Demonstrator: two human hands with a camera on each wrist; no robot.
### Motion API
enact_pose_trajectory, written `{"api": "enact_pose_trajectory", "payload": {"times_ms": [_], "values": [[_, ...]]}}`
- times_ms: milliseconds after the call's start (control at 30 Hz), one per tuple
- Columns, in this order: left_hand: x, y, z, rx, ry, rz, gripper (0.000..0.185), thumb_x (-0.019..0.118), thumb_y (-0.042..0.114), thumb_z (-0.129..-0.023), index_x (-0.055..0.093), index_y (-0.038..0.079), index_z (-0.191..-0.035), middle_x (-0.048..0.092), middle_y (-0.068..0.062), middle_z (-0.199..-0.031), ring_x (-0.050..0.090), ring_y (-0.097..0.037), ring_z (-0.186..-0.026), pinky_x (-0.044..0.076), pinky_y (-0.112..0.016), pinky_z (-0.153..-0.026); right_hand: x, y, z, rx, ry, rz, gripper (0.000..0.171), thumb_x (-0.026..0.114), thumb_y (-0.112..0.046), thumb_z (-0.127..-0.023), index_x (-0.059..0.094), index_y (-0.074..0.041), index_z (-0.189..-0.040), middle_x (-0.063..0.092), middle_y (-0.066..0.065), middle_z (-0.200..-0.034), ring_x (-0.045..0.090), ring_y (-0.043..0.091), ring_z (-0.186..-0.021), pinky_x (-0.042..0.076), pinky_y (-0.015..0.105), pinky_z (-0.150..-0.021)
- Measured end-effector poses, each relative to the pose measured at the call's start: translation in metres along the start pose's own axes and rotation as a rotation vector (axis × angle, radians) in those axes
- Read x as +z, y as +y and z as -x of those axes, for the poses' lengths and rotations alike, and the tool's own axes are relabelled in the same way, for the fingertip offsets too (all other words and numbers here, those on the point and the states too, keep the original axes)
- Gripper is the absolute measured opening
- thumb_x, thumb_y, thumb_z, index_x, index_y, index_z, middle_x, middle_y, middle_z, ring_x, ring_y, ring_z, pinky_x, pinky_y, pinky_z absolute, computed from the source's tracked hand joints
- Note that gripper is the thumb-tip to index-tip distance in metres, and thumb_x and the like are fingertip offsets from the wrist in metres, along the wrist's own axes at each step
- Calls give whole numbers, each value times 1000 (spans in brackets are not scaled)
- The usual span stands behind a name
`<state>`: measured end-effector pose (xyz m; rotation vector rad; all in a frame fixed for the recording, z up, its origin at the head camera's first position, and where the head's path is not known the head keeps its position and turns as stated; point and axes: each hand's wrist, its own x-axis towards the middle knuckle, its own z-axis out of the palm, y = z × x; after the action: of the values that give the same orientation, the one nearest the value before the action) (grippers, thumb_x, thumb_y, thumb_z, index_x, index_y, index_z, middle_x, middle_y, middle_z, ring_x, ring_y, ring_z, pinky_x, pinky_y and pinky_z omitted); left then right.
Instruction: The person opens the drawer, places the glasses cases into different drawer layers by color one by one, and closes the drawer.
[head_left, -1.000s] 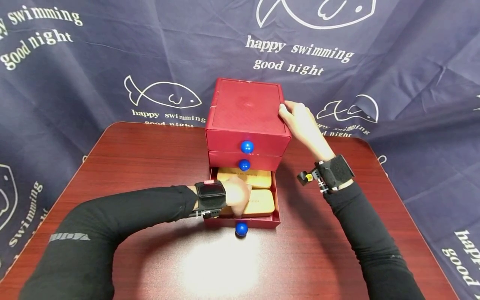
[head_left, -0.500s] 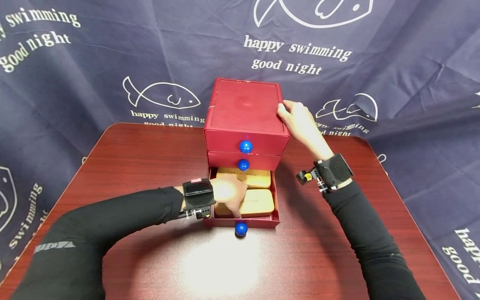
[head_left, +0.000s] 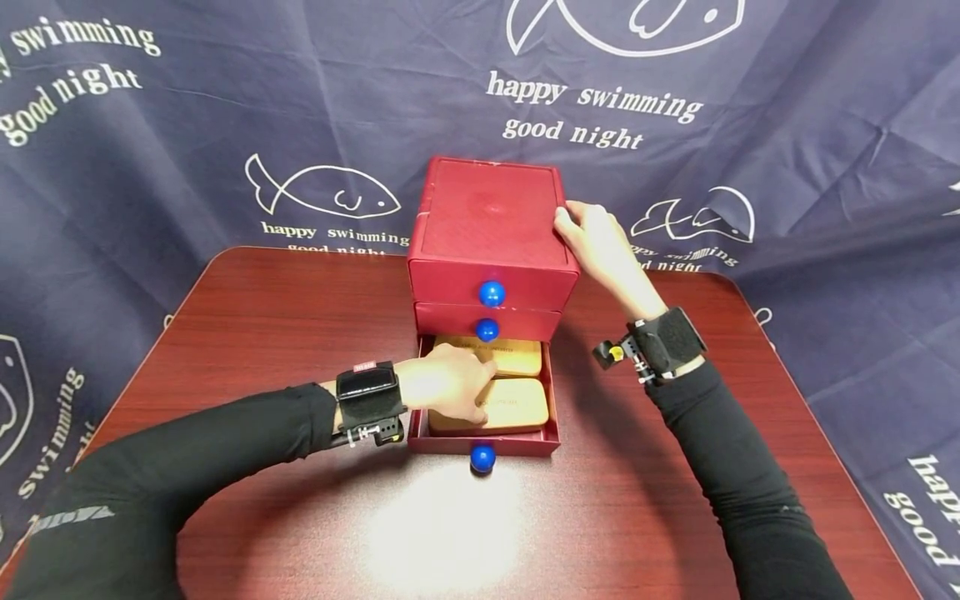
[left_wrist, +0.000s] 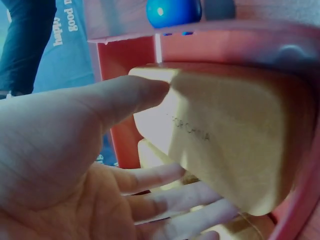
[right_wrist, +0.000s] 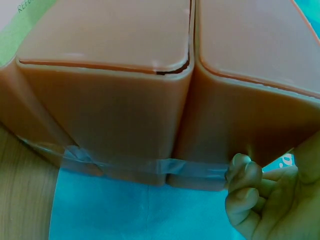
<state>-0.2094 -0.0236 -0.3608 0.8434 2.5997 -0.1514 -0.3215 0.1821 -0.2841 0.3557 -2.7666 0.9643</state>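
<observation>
A red drawer cabinet (head_left: pixel 491 208) has its bottom drawer (head_left: pixel 442 447) pulled out. Inside lie two yellow rounded boxes, a front box (head_left: pixel 519 406) and a back box (head_left: pixel 521 357). Over the left part of both boxes is my left hand (head_left: pixel 446 379). In the left wrist view its thumb (left_wrist: pixel 132 95) reaches across the front box's top, with the other fingers spread loosely beside its edge. My right hand (head_left: pixel 600 242) holds the cabinet's right top edge, thumb on top. In the right wrist view its curled fingers (right_wrist: pixel 245 192) are against the cabinet's side.
The two upper drawers are closed, each with a blue knob (head_left: pixel 492 293). Another blue knob (head_left: pixel 483 458) sits on the bottom drawer's front. The cabinet stands on a reddish-brown table (head_left: pixel 637 500), with a dark blue printed curtain (head_left: pixel 420 100) behind it.
My left hand has moved left and drawn its fingers back from the front box, uncovering more of it. My right hand has stayed on the cabinet.
</observation>
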Motion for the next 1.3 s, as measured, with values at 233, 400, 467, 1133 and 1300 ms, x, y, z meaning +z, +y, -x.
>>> {"api": "enact_pose_trajectory", "payload": {"times_ms": [233, 400, 467, 1133, 1300], "values": [[4, -3, 7, 65, 108, 45, 42, 75, 52, -87, 62, 17, -105, 65, 1, -87, 67, -22, -93, 58, -43, -77, 1, 1, 0, 8, -5, 2, 33, 40, -29, -102, 51, -9, -79, 52, 13, -76, 55, 30, -82, 38, 35, -74], [9, -4, 11, 115, 201, 57, 37, 75, 48, -87, 61, 17, -104, 62, 2, -88, 66, -20, -89, 55, -37, -71, 0, 1, 0, 7, -2, -3, 33, 41, -30, -102, 51, -10, -78, 52, 12, -75, 55, 30, -82, 38, 36, -73], [11, -4, 13, 141, 238, 68, 35, 75, 46, -87, 60, 18, -102, 60, 3, -86, 65, -18, -88, 53, -34, -69, 0, 1, 0, 9, -2, -4, 33, 41, -30, -102, 52, -10, -78, 53, 12, -75, 55, 30, -82, 38, 36, -74], [35, 10, 31, 526, 678, -157, 44, 72, 34, -92, 63, 14, -131, 66, -3, -130, 61, -23, -120, 49, -41, -107, 1, 2, 1, 16, -14, -19, 34, 40, -31, -103, 60, -6, -90, 60, 15, -82, 58, 30, -85, 41, 36, -78], [45, 23, 38, 602, 791, -381, 39, 70, 38, -92, 66, 20, -126, 68, 2, -128, 62, -20, -115, 49, -38, -105, 0, 1, 1, 16, -15, -20, 35, 40, -31, -103, 61, -5, -91, 61, 16, -83, 58, 31, -87, 42, 37, -79]]}}
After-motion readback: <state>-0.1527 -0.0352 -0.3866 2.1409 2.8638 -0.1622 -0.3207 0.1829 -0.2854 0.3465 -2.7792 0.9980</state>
